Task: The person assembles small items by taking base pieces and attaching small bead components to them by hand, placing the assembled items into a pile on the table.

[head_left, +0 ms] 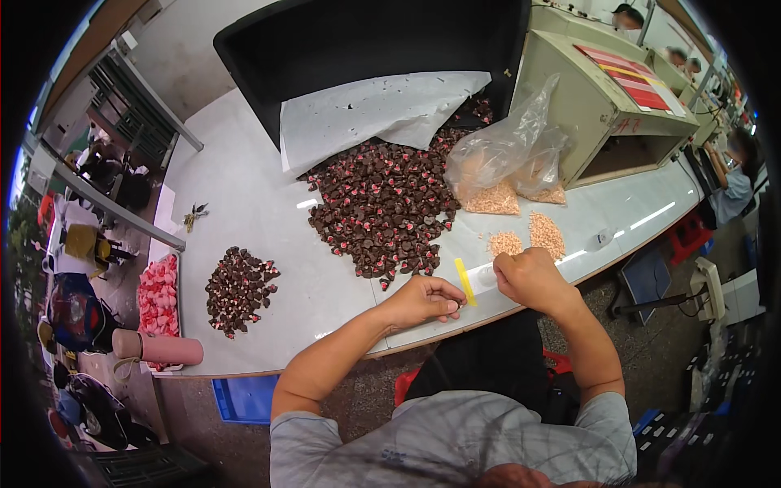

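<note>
A small clear bag with a yellow strip (466,281) lies at the table edge, pinched between left hand (425,299) and right hand (529,278). Bag-handling step, apparently; filling would need the tan pellets (527,237) just beyond.

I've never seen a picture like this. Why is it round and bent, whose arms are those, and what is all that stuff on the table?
The picture comes from a wide-angle camera worn on a person's head, looking down, so straight edges bend near the rim. The arms are that person's own. No machine is involved.

On the white table lies a big heap of small dark pieces with pink spots, spilling from a black bin under a white sheet. A smaller heap lies to the left, by a tray of pink pieces. A clear bag holds tan bits, with two little piles beside it.

The left hand and right hand hold a small clear bag with a yellow strip between them at the table's edge.
</note>
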